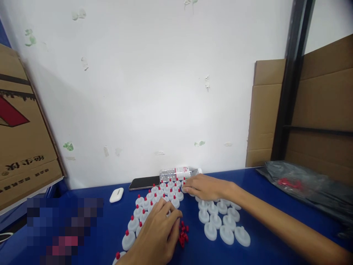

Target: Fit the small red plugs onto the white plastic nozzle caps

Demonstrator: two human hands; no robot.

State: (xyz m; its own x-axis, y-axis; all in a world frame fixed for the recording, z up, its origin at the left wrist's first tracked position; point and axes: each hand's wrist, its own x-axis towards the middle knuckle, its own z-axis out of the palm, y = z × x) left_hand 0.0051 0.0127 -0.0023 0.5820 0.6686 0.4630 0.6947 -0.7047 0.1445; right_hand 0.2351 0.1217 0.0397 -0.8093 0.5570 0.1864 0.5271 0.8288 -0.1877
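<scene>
My left hand [161,232] is low over the blue table, fingers curled and thumb drawn in toward the index finger; what lies between them is hidden. Right beside its fingertips is a small heap of red tips [183,235]. Around and behind this hand stand rows of round white nozzle caps [128,240], each with a red tip on its spout. My right hand [202,186] reaches to the back of these rows, fingers closed at a white nozzle cap [184,187] with a red tip. Under and in front of my right forearm are several white nozzle caps without red tips [227,234].
Against the wall lie a clear water bottle [180,173] and a black phone [143,183]. A white earbud case [116,195] is at the left. A grey plastic bag [298,184] with red pieces lies right. Cardboard boxes [27,136] border the blue table [102,235].
</scene>
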